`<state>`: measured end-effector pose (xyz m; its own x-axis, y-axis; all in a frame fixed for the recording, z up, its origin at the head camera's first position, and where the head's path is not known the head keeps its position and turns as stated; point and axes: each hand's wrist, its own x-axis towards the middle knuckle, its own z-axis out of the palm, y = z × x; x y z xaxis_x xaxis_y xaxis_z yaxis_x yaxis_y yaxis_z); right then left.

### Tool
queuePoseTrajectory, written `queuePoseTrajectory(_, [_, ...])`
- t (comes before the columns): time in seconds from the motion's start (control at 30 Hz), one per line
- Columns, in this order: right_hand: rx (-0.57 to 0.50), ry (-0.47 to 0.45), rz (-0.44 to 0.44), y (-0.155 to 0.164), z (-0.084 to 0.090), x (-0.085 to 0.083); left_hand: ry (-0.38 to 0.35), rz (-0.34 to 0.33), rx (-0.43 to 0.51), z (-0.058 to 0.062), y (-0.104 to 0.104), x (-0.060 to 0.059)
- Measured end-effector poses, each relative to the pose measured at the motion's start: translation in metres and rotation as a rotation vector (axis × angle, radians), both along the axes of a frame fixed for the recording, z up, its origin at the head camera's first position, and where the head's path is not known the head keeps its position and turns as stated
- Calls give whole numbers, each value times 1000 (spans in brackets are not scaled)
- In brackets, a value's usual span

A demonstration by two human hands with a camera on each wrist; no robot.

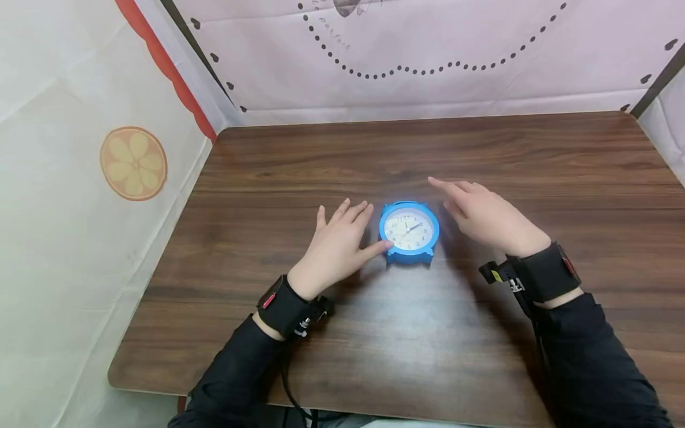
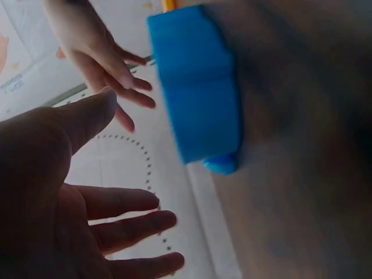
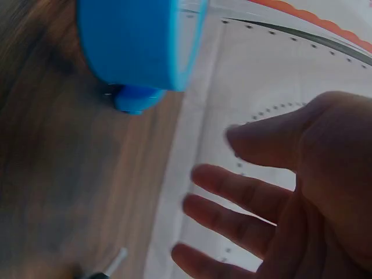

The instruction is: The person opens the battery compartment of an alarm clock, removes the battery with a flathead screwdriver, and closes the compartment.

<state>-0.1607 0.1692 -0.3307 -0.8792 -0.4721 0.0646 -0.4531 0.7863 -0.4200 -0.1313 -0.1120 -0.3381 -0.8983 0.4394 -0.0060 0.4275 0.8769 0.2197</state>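
Observation:
A blue alarm clock [image 1: 409,230] with a white dial lies face up on the wooden table. To its left is my left hand [image 1: 342,241], fingers spread. Its thumb overlaps the clock's edge in the head view, but a gap separates them in the left wrist view [image 2: 110,96]. My right hand [image 1: 489,214] hovers to the right of the clock, not touching it, index finger stretched out. In the right wrist view its fingers [image 3: 238,197] are extended and hold nothing. The clock's blue side [image 3: 131,43] and a small blue foot [image 3: 138,100] show there.
The brown wooden table [image 1: 257,196] spreads around the clock. White patterned cloth [image 1: 428,47] hangs behind it and on the left. Black straps with small cameras [image 1: 543,273] sit on both wrists. A black cable [image 1: 286,380] runs down from the left wrist.

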Motion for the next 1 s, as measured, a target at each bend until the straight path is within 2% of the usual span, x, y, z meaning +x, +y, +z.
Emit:
queuePoseTrajectory(0.23, [33, -91, 92, -4, -15, -23, -38, -19, -87, -12, 6, 8])
queuePoseTrajectory(0.37, [47, -98, 118, -3, -23, -33, -42, -29, -88, -17, 14, 8])
queuePoseTrajectory(0.5, [32, -89, 138, -1, -30, -37, -58, -31, -66, -21, 16, 3])
queuePoseTrajectory(0.77, [59, -115, 116, 2, -32, -32, -108, -63, 41, -27, 5, -10])
queuePoseTrajectory(1.0, [95, -77, 116, 6, -37, -15, -69, -94, 117, -37, -3, -19])
